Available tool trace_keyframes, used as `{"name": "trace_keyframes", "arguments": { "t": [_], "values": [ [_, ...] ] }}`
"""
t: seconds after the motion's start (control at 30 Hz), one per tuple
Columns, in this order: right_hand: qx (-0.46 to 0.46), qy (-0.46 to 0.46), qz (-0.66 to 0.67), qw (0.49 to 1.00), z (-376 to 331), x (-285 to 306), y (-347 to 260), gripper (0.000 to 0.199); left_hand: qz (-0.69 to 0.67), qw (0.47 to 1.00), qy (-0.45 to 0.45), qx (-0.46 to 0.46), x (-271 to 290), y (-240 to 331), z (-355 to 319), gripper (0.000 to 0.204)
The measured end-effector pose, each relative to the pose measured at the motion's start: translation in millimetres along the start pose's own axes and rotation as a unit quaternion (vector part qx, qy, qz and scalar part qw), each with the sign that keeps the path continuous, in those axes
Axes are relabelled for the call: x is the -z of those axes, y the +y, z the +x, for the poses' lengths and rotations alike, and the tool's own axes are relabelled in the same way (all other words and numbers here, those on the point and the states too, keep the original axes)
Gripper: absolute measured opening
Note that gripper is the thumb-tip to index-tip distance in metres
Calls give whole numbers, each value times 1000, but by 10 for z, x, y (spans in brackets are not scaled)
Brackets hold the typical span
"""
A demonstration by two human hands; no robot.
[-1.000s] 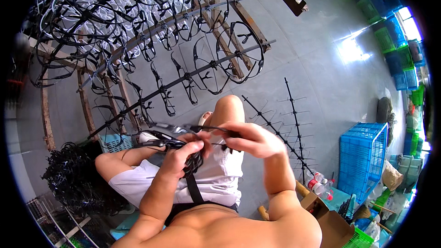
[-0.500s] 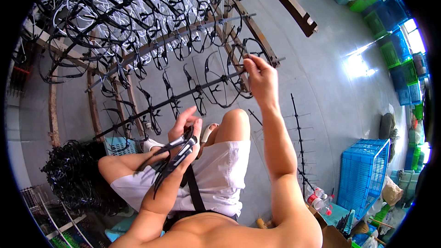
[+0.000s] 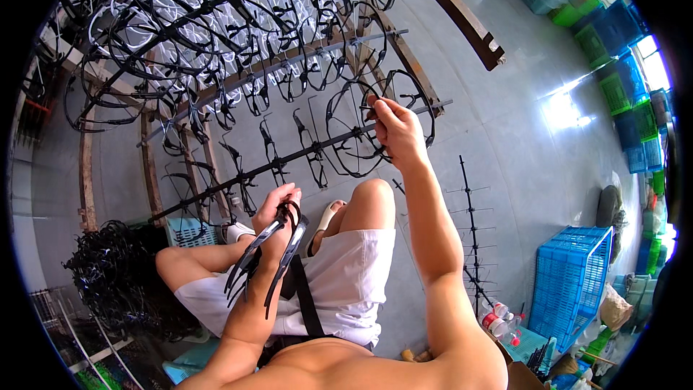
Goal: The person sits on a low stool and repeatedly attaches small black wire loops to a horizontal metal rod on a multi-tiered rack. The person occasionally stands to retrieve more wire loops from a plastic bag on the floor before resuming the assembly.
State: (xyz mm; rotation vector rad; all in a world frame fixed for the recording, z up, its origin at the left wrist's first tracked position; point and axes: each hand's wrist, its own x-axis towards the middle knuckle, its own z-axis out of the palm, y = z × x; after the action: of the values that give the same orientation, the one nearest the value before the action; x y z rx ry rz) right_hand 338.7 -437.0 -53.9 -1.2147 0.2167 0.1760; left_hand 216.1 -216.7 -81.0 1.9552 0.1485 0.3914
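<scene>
Holding a bunch of black curved pieces, my left grip is curled closed on them above my lap; their thin tips trail back over my wrist. Ahead and to the right, my right grip has its fingertips together, pinching a dark piece near the end of a long black bar. That bar, hung with similar black pieces, slants from there down to the left, past the front of my left grip. Beyond both grips, rows of white strands fill a rack with rust-brown posts. Left of my left grip lies a tangled black pile, with a pale blue basket just beside it. Right of my right grip stretches a smooth grey floor, catching a bright patch of light. Thin spiked rods lie nearer me, then a blue crate; blue and green bins are stacked along the far right.
</scene>
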Motion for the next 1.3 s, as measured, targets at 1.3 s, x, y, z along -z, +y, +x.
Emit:
{"name": "trace_keyframes", "arguments": {
  "t": [1.3],
  "values": [
    [92,64,170,979,-1269,-399,288,24,-398,875,-144,236,559,201,-176,35]
  ]
}}
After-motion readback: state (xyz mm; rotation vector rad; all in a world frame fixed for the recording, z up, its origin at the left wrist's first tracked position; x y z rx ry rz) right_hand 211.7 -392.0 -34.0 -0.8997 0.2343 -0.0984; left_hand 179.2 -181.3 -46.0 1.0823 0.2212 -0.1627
